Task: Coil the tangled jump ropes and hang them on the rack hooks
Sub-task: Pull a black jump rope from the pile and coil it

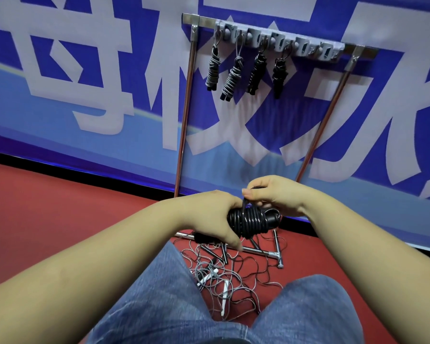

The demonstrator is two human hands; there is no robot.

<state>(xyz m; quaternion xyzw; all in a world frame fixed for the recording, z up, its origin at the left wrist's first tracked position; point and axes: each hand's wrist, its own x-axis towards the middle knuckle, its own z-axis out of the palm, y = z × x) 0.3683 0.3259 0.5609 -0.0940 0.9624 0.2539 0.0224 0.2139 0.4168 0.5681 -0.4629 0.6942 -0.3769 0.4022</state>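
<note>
My left hand [212, 216] grips a black jump rope [252, 222] wound in tight turns around its handles. My right hand [274, 194] pinches the loose end of that same rope just above the coil. A tangle of grey and black ropes [227, 276] with white and black handles lies on the red floor between my knees. Ahead stands the metal rack, whose grey hook rail [278, 42] carries several coiled ropes: grey ones [212, 69] on the left hooks, black ones [279, 75] beside them. The hooks at the rail's right end are bare.
The rack's two chrome legs [185, 115] run down to a base bar [258, 250] on the floor just behind the tangle. A blue banner wall [85, 70] with large white characters stands behind it. My jeans-clad knees [159, 294] frame the pile.
</note>
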